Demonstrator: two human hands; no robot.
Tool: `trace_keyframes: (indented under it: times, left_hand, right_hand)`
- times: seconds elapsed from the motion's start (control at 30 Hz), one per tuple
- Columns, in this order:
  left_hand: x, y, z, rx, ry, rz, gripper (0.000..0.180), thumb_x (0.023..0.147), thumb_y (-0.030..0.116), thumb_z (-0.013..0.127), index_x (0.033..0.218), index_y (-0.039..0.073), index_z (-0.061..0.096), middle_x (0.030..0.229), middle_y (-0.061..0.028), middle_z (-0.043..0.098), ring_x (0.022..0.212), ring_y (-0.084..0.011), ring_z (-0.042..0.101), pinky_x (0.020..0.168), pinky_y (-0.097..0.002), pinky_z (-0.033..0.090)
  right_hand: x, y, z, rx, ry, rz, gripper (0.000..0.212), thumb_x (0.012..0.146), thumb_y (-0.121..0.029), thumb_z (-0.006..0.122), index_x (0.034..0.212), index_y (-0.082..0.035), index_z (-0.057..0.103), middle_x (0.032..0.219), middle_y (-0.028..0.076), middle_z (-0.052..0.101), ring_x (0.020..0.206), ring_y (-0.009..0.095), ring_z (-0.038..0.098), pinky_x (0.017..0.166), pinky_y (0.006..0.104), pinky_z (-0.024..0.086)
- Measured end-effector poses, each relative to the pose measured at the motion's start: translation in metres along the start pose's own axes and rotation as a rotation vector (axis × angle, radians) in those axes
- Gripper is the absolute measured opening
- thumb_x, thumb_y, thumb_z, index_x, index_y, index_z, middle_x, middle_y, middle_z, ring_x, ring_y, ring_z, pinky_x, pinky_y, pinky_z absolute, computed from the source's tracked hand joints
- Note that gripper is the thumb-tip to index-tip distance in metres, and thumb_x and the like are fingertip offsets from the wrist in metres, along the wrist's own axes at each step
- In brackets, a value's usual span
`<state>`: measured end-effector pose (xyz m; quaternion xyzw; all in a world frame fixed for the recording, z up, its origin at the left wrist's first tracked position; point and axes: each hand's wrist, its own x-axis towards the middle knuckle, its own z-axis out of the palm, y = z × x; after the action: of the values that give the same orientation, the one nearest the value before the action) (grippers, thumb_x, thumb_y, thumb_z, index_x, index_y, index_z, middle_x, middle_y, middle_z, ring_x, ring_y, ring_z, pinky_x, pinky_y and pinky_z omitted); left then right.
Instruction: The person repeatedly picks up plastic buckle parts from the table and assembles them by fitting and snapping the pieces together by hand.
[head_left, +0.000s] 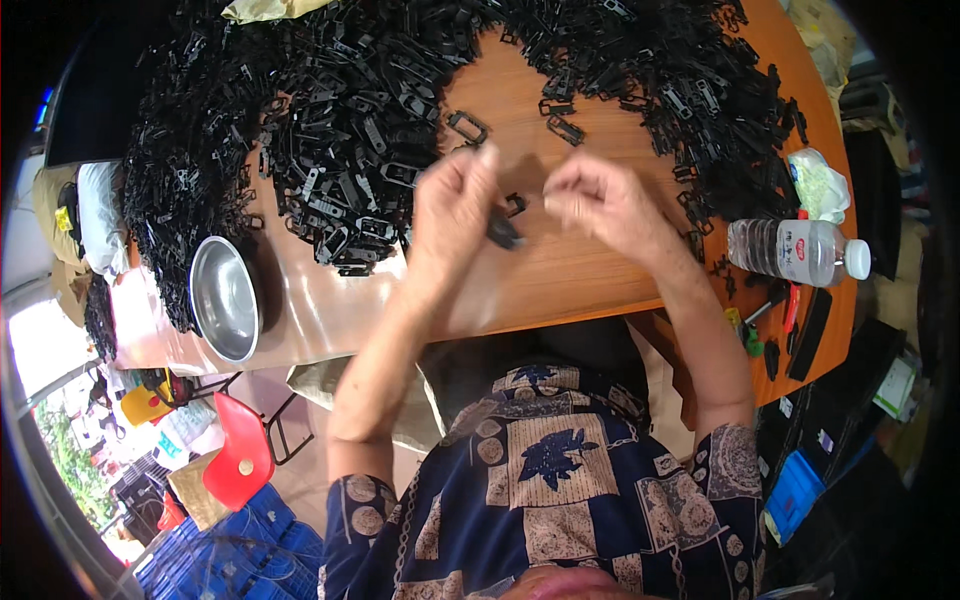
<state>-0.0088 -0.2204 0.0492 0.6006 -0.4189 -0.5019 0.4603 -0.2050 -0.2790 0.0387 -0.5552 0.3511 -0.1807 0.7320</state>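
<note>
My left hand (448, 208) is raised over the near middle of the table, its fingers curled and thumb pressed against them. Whatever it may hold is hidden. Just beside its palm is a blurred black plastic part (503, 231); I cannot tell whether it is held or falling. Facing it across a small gap, my right hand (603, 205) has its fingertips bent together, smeared by motion; nothing can be made out between them. A black rectangular frame piece (467, 128) lies beyond my left hand. Another black frame piece (565, 129) rests beyond my right hand.
Heaps of small black plastic parts (350, 130) cover the table's left and back, with another heap (690, 110) at right. A metal bowl (225, 298) stands near the left front edge. A plastic bottle (795, 250) lies at right. A red chair (240, 450) is at lower left.
</note>
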Motion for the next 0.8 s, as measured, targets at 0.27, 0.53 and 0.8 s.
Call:
trace_keyframes:
  times: [0.27, 0.53, 0.8]
  left_hand:
    - [0.082, 0.017, -0.048, 1.388, -0.181, 0.486, 0.023, 0.083, 0.007, 0.061, 0.106, 0.008, 0.056, 0.104, -0.0201, 0.061, 0.08, -0.0343, 0.065, 0.069, -0.0404, 0.053]
    - [0.097, 0.009, -0.041, 1.367, -0.297, 0.559, 0.026, 0.083, 0.016, 0.063, 0.106, 0.008, 0.053, 0.102, -0.0166, 0.061, 0.09, -0.0384, 0.062, 0.074, -0.0447, 0.05]
    - [-0.005, 0.025, 0.0, 0.328, -0.212, 0.286, 0.027, 0.087, 0.002, 0.064, 0.112, 0.001, 0.054, 0.084, -0.0007, 0.062, 0.067, -0.0045, 0.055, 0.06, -0.0212, 0.046]
  right_hand:
    - [0.058, -0.012, -0.014, -1.425, 0.345, -0.43, 0.019, 0.082, 0.0, 0.061, 0.1, 0.0, 0.054, 0.098, 0.015, 0.057, 0.088, 0.032, 0.063, 0.072, 0.0407, 0.054]
    - [0.038, -0.009, -0.014, -1.467, 0.413, -0.462, 0.023, 0.081, 0.01, 0.051, 0.102, 0.001, 0.054, 0.099, 0.022, 0.055, 0.087, 0.035, 0.063, 0.075, 0.0425, 0.055]
    - [-0.028, -0.009, 0.004, -0.158, 0.346, -0.508, 0.014, 0.092, -0.005, 0.057, 0.1, 0.001, 0.067, 0.104, 0.007, 0.063, 0.095, 0.013, 0.06, 0.082, 0.0256, 0.049]
